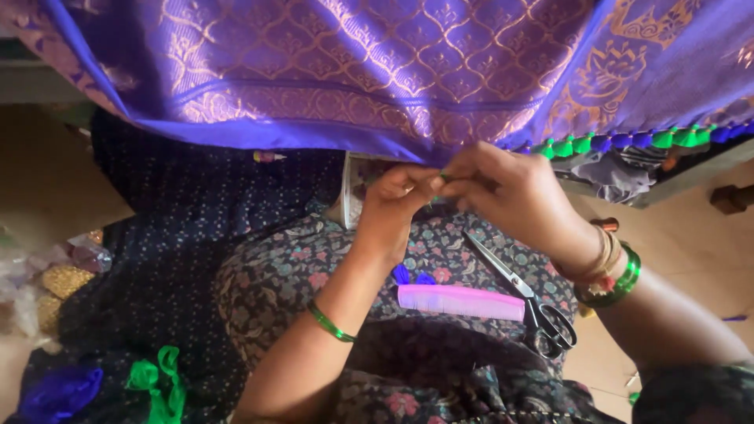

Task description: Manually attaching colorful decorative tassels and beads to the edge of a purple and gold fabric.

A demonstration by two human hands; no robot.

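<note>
purple silk cloth with gold woven pattern [377, 71], draped across the top of the view, its lower hem hanging just above the lap. row of green and purple thread tassels [628, 141] along the hem at the right. left hand [393, 208], fingers pinched narrow together at the hem edge, touching the cloth; green bangle [330, 323] on the forearm. right hand [514, 196], fingers closed narrow against those of the left hand at the same spot on the hem; what lies between the fingertips is too small to tell. green and gold bangles [609, 275] on the right wrist. pink plastic comb [461, 301], lying flat on the floral-print lap, below the hands. steel scissors with black handles [522, 294], lying on the lap just beside the comb's right end, blades pointing up toward the hands. green thread bundle [157, 385] and purple thread bundle [59, 392], on dark dotted fabric [173, 235] at lower left, well apart from the hands.
</note>
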